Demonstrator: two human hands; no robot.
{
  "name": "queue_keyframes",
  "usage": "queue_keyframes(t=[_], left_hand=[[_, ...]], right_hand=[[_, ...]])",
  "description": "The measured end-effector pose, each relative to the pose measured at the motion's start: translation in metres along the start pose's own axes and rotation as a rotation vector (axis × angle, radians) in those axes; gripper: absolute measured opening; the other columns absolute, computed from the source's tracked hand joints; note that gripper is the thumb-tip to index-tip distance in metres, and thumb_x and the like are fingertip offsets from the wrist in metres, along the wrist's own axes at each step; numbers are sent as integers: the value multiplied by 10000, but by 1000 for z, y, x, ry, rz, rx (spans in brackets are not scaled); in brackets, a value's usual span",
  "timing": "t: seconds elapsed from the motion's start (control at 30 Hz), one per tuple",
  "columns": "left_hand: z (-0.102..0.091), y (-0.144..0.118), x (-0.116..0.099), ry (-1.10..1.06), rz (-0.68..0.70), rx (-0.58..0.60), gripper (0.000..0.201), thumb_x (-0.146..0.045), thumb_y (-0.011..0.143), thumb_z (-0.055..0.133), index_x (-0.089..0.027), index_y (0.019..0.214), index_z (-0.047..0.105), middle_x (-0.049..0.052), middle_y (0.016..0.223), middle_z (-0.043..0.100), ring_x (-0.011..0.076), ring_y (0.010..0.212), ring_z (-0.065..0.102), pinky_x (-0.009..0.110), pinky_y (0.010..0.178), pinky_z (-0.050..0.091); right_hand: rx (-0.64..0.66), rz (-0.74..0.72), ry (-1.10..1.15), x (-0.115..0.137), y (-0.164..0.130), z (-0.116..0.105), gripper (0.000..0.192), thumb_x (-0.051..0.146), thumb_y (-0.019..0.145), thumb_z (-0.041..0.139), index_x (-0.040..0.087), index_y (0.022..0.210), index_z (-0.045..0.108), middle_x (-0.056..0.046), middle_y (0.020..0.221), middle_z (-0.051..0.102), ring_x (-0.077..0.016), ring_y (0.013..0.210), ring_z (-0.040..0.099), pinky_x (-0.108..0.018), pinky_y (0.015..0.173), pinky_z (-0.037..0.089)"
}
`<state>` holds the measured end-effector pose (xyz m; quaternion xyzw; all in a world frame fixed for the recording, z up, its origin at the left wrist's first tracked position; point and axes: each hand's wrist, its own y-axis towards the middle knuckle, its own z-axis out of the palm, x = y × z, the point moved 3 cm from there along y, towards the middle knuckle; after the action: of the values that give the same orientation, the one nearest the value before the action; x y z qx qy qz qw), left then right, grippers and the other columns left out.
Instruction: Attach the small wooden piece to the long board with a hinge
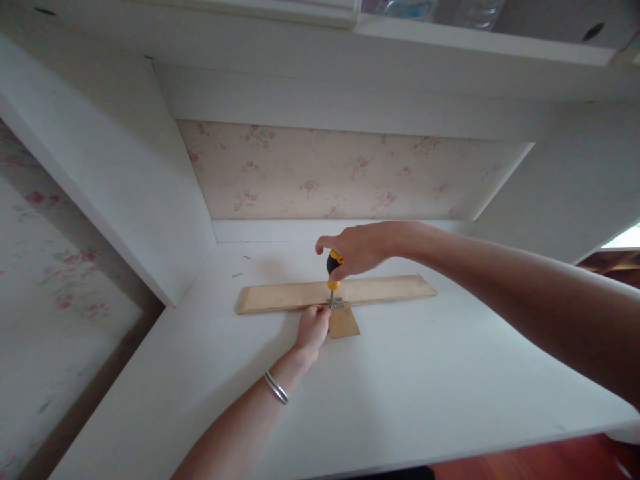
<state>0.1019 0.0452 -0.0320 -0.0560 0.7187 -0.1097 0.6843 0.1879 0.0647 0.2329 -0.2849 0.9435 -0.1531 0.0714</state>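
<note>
Although the right hand (364,249) partly hides it, the screwdriver (333,265) sits in its grasp at eight o'clock, tip down at a metal hinge (338,303). The left hand (313,328) pinches alongside, on what I can't tell. From that hand, a long board (390,289) crosses twelve, a small wooden piece (345,324) three, on the desk (430,380). The screwdriver is yellow and black.

A person's right arm (480,277) extends in from the right, wrist (403,239) bent, right hand (364,248) curled in a grip; the left forearm (235,423) slants up from below, left hand (313,328) lower, fingers (320,311) bent inward.
</note>
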Motion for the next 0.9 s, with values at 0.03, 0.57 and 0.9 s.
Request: queue_keyframes(t=[0.03, 0.57, 0.9], left_hand=[[0, 0, 0, 4, -1, 2, 220, -338, 721, 533, -136, 760, 610, 45, 678, 619, 130, 577, 528, 221, 490, 328], [-2, -4, -11, 131, 31, -9, 223, -341, 735, 531, -140, 749, 626, 49, 707, 648, 143, 616, 564, 221, 520, 353], [-10, -15, -22, 435, 164, 19, 270, -349, 827, 476, -158, 852, 666, 66, 779, 689, 167, 724, 620, 230, 608, 395]], right_hand=[[-24, -4, -31, 0, -1, 0, 644, 625, 700, 553, 230, 1209, 551, -78, 944, 668, -208, 761, 608, -273, 592, 398], [-452, 409, -179, 18, -18, -4, 593, 618, 809, 395, 132, 903, 722, -190, 867, 671, -308, 907, 612, -370, 751, 438], [-558, 570, -112, -17, -69, 21, 706, 722, 790, 263, 184, 633, 692, -112, 564, 586, -242, 586, 567, -317, 555, 351]])
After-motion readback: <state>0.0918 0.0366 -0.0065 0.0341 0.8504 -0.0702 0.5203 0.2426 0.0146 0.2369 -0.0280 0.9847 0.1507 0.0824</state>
